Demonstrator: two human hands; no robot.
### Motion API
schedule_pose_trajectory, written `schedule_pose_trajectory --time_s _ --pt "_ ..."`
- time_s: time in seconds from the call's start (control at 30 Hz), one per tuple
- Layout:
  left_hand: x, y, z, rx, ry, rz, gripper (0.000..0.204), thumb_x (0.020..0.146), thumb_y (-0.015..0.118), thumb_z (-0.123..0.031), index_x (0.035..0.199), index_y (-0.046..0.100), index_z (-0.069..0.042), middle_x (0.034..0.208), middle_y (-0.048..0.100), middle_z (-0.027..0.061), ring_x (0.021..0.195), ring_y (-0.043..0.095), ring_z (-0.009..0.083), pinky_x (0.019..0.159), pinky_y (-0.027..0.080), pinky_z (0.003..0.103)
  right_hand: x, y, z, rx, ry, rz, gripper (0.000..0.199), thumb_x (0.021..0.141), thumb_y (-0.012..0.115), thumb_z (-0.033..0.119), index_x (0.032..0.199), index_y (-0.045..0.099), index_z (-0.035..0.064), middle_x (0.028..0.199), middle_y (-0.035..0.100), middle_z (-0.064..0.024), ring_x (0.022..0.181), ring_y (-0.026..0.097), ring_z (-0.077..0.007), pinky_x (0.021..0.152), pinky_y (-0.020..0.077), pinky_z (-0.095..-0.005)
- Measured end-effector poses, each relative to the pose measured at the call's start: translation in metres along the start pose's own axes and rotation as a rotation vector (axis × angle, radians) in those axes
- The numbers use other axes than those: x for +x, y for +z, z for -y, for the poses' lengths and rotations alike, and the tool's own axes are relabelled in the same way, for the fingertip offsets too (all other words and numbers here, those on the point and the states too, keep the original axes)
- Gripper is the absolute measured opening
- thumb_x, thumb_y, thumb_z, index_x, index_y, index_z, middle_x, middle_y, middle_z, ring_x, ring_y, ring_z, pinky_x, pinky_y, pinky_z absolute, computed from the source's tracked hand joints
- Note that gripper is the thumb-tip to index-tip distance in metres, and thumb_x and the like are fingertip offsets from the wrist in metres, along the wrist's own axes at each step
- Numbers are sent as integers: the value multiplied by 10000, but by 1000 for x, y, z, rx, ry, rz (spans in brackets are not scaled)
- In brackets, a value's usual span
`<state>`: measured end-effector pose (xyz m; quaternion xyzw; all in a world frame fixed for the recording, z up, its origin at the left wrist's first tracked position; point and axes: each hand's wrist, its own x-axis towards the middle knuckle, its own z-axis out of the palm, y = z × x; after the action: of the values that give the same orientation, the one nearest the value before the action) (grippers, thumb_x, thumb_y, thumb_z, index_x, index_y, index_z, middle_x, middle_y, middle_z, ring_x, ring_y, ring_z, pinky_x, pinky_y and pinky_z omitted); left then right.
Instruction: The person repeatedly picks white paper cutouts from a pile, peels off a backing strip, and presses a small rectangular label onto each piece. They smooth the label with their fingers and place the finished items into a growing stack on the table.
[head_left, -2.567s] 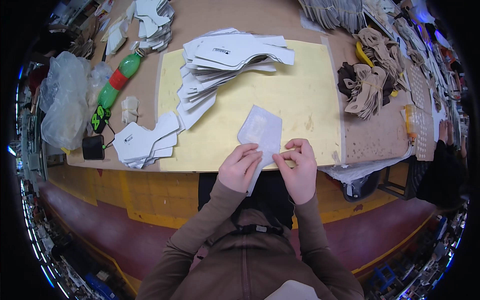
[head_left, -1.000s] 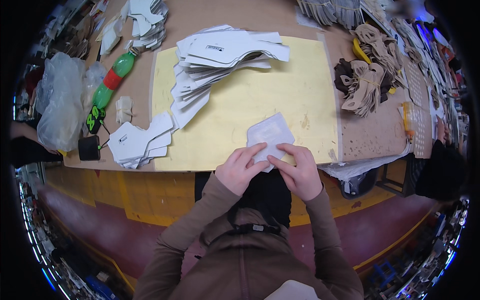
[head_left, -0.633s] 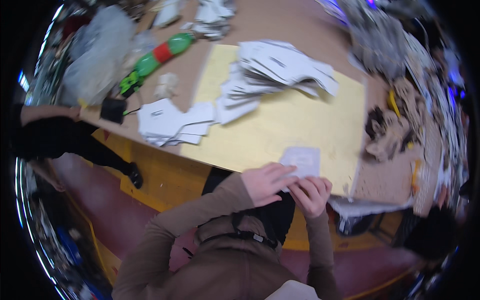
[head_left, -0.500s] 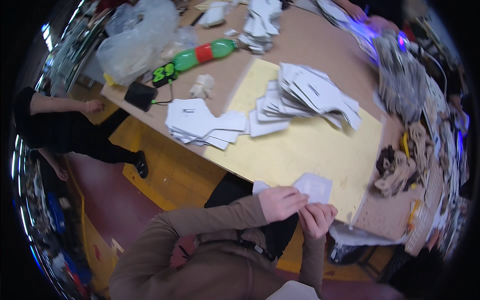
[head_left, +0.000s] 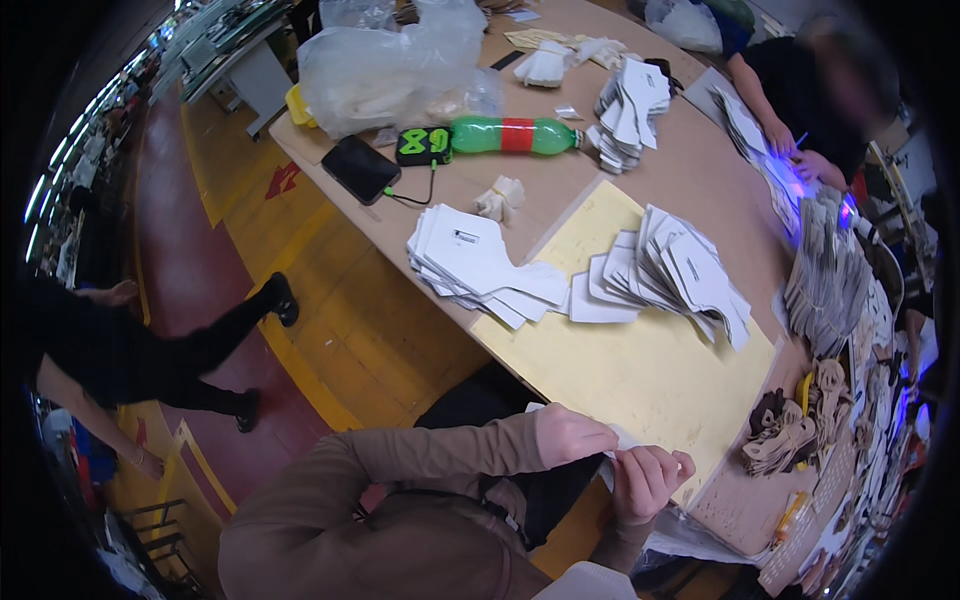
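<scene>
My left hand (head_left: 575,438) and my right hand (head_left: 648,482) are close together over the near edge of the table. Both are closed, their fingers pinching a thin white cut piece (head_left: 627,438). Most of that piece is hidden behind the fingers. Beyond my hands, on a yellow sheet (head_left: 640,375), lies a fanned stack of white cut pieces (head_left: 690,265). To its left, a second stack of similar white pieces (head_left: 465,255) reaches over the sheet's edge.
Farther back lie a green bottle (head_left: 510,135), a black phone (head_left: 360,170), a cabled black-and-green device (head_left: 424,146) and plastic bags (head_left: 390,70). Beige strips (head_left: 780,435) and grey bundles (head_left: 825,270) sit right. A co-worker (head_left: 800,110) works across the table; another person (head_left: 150,340) walks at left.
My view has turned, so the table appears shifted. The white piece, broad and flat before, now shows only as a narrow strip at my fingers. The person at left has moved along the floor.
</scene>
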<state>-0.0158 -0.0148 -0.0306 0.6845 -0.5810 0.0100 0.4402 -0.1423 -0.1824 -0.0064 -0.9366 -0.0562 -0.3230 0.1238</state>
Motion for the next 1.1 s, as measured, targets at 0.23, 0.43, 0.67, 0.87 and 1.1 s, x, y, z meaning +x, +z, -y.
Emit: schedule_pose_trajectory --time_s 0.23,0.43,0.67,0.87,1.1 --pt "-2 -7 -5 -30 -120 -145 284 798 713 -58 1079 683 -33 963 723 92 818 720 248 691 583 337 17 4 8 -61 73 141 211 761 827 159 945 723 160 933 658 50 990 626 -175 1113 221 -559" --pt "5 -32 2 109 -152 -25 196 832 718 -91 1024 691 -59 920 717 91 788 712 254 684 571 361 21 10 10 -62 72 200 335 760 842 243 1066 709 220 1179 641 55 1203 526 -233 1134 183 -582" --pt "-7 -85 41 -435 -660 -890 117 962 594 36 1058 662 36 930 735 134 835 729 171 761 591 279 26 -8 4 -27 176 110 382 763 826 179 1123 730 264 1377 578 -20 1319 414 -291 1137 202 -540" --pt "-32 -96 94 -265 -757 -796 376 945 659 -33 1298 545 28 1216 653 177 1053 666 208 891 553 333 71 2 -22 66 158 12 322 772 782 91 1080 740 174 1319 618 -53 1257 485 -307 1060 308 -474" --pt "-22 -84 101 238 -755 -361 775 771 817 -146 1441 457 1 1212 611 181 1082 590 317 929 514 398 137 60 -68 133 230 -114 273 870 734 133 1134 716 63 1342 613 -123 1273 520 -332 1075 364 -461"
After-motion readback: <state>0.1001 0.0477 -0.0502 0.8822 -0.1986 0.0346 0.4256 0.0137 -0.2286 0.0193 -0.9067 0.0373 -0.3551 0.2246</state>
